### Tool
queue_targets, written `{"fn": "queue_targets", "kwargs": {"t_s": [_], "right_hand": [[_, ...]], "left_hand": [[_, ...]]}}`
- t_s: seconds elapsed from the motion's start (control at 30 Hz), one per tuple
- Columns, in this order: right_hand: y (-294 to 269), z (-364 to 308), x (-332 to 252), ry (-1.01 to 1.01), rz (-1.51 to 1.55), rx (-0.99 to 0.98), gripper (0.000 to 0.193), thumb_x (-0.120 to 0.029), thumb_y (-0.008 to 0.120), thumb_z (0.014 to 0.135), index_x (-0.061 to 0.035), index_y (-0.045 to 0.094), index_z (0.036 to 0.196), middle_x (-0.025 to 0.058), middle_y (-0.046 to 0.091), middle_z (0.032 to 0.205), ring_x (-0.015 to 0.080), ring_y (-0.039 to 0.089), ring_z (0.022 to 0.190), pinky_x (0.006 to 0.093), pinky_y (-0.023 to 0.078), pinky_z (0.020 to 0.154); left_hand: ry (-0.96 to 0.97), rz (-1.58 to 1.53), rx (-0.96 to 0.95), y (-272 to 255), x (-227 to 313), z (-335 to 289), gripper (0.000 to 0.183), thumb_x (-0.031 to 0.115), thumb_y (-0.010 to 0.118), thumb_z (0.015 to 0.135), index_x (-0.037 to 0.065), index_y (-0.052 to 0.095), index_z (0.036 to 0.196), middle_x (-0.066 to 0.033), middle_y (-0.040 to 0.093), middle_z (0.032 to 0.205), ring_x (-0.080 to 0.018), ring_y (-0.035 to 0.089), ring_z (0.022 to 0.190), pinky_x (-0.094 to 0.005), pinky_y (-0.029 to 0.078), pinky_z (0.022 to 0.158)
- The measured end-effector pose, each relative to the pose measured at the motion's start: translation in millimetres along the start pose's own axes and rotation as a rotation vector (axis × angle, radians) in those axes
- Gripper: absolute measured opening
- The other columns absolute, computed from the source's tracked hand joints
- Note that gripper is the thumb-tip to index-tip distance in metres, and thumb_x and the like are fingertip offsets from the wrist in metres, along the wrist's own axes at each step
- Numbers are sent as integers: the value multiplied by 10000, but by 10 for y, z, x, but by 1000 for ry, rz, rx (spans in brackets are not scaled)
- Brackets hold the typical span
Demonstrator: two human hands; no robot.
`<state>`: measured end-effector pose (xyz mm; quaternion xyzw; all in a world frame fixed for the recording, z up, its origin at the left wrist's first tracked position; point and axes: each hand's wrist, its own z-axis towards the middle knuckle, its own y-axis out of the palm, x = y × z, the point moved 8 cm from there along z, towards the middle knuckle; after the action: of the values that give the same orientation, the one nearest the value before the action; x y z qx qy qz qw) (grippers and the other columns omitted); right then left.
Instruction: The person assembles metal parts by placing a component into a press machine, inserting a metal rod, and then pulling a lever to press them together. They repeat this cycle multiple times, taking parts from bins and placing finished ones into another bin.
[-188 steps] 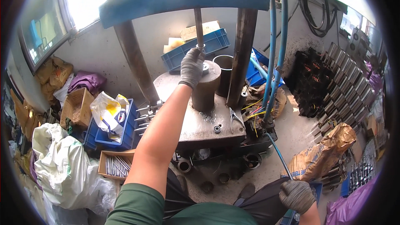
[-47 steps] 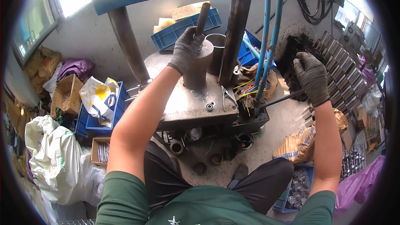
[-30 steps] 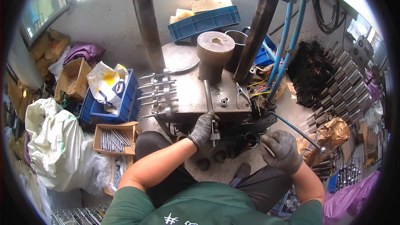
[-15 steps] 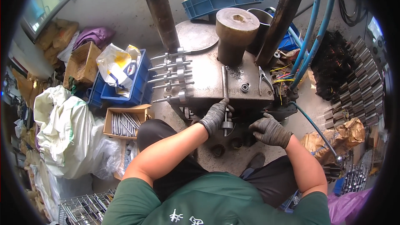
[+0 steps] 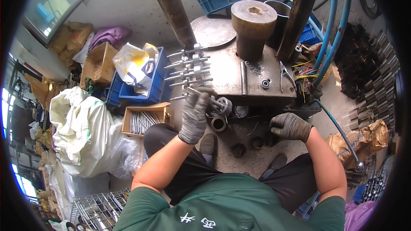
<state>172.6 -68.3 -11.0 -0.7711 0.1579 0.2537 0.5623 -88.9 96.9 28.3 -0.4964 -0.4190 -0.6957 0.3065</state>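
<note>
My left hand [image 5: 197, 113], in a grey glove, is closed around a metal shaft with a round collar [image 5: 223, 106]. It is tilted in front of the bench's front left edge, just below a row of similar collared shafts [image 5: 198, 69] lying on the metal bench [image 5: 222, 77]. The gloved right hand [image 5: 291, 126] hovers by the bench's front right edge with its fingers curled in; whatever they may hold is hidden. On the bench top between the hands lie a plain metal rod [image 5: 243, 78], a small ring [image 5: 265, 84] and pliers [image 5: 286, 75].
A thick steel column [image 5: 253, 25] stands at the back of the bench between two dark posts. At left are a blue crate [image 5: 156, 83] and a cardboard box of metal pins [image 5: 145, 119]. Blue hoses [image 5: 332, 30] hang at right, and metal cups [image 5: 257, 142] sit below the bench.
My left hand has moved left and up with the collared shaft, away from the plain rod, which stays on the bench. The right hand has barely moved. The view has shifted slightly.
</note>
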Motion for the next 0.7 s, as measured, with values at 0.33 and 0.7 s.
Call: {"fn": "queue_targets", "kwargs": {"t_s": [0.33,0.7], "right_hand": [[-34,91,-7,30,19,-34,331,-300,672,922,-28,731,1101,206,732,1035,399,707,992,471,571,891],[-125,135,6,23,-12,-26,372,-305,679,929,-57,736,1200,188,748,1105,377,709,1062,457,562,944]], "left_hand": [[-335,-606,527,-793,-457,306,213,221,529,1073,82,666,1156,-30,675,911,-168,651,781,-266,574,664],[-533,-325,557,-1052,-656,-50,254,405,639,1018,159,659,1077,29,628,776,-161,576,659,-284,467,566]]}}
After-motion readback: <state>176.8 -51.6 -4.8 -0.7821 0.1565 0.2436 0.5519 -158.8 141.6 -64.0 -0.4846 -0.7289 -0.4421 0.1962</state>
